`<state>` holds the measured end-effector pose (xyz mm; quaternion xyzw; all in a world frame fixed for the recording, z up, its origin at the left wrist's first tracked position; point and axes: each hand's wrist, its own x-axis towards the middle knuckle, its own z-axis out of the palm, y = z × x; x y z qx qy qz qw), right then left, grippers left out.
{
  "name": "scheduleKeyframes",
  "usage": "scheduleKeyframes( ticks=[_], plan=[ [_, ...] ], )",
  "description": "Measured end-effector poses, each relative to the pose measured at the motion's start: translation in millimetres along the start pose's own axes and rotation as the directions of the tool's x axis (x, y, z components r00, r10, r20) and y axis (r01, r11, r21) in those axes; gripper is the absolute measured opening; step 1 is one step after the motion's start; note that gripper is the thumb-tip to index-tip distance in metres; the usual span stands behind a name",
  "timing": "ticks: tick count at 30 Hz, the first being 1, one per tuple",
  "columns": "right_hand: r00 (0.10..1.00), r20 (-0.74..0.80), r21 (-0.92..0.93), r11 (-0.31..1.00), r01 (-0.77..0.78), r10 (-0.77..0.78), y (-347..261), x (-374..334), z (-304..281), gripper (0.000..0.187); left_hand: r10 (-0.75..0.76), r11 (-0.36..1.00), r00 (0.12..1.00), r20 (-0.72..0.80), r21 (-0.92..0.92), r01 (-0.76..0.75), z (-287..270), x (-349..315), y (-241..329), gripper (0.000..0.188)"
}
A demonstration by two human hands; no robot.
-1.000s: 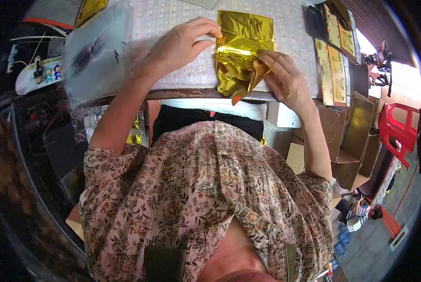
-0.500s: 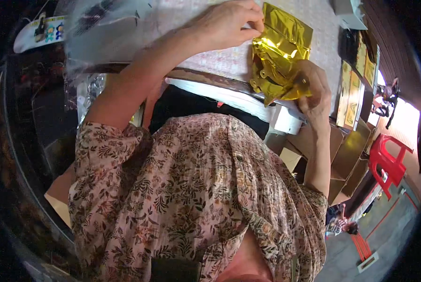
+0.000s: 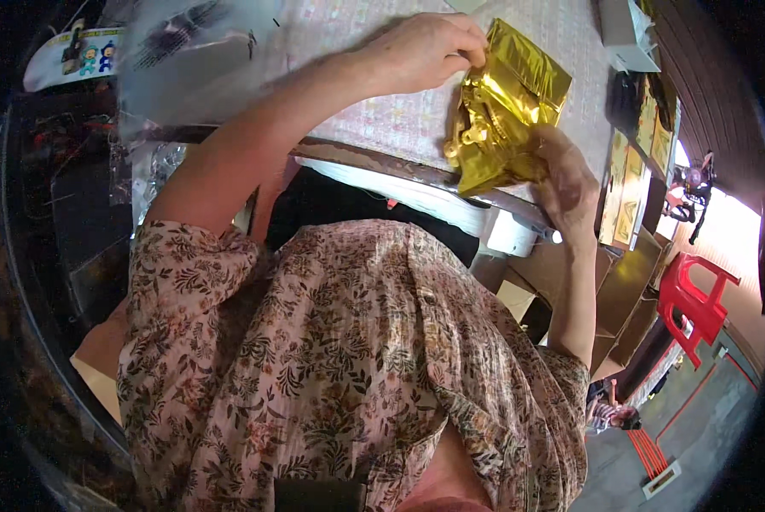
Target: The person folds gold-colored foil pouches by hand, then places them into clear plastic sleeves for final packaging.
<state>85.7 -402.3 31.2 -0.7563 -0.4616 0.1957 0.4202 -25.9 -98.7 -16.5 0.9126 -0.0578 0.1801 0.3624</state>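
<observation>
A shiny gold foil balloon [image 3: 519,90], folded into a flat, crinkled packet, lies at the table's near edge. Along its lower left side the foil bunches up into loose folds and small tabs. My left hand [image 3: 438,53] reaches across from the left, its fingers closed in a pinch at the packet's upper left edge. At the lower right corner my right hand [image 3: 566,179] grips the foil, thumb and fingers closed on it; some fingertips are hidden. The lower tip of the foil overhangs the table edge.
The table [image 3: 382,119] has a pale patterned cover, with clear plastic bags [image 3: 186,51] at the left. A white box [image 3: 628,34] stands far right, near yellow packets [image 3: 628,192]. Open cardboard boxes [image 3: 630,282], a red plastic stool [image 3: 694,299] and another person [image 3: 608,414] are at right.
My left hand has shifted slightly right and down along the foil's edge. The foil has tilted a little, and its lower folds have spread, now pointing more to the left.
</observation>
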Motion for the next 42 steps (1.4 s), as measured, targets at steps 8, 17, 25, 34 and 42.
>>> scheduleKeyframes(
  ticks=[8, 17, 25, 34, 42],
  plan=[
    [0.982, 0.117, -0.309, 0.934, 0.177, -0.147, 7, -5, -4, 0.037, 0.061, 0.998, 0.998, -0.027, -0.016, -0.061, -4, -6, -5, 0.020],
    [0.990, 0.102, -0.305, 0.944, 0.123, -0.096, -4, -4, -4, 0.047, 0.016, 1.000, 0.999, -0.035, 0.003, -0.016, 3, 1, 3, 0.016],
    [0.998, 0.063, -0.250, 0.968, 0.034, -0.019, 2, -8, -1, 0.043, 0.068, 0.993, 0.993, 0.097, 0.085, -0.077, 3, 18, 3, 0.016],
    [0.986, 0.130, -0.306, 0.941, 0.144, -0.109, 5, -7, -6, 0.028, 0.003, 0.975, 0.896, 0.443, -0.201, 0.096, -34, 31, 9, 0.019],
    [0.996, 0.072, -0.253, 0.965, 0.070, -0.053, 5, -9, -2, 0.039, 0.065, 0.990, 0.964, 0.256, -0.138, -0.030, -7, 13, -14, 0.029]
  ],
)
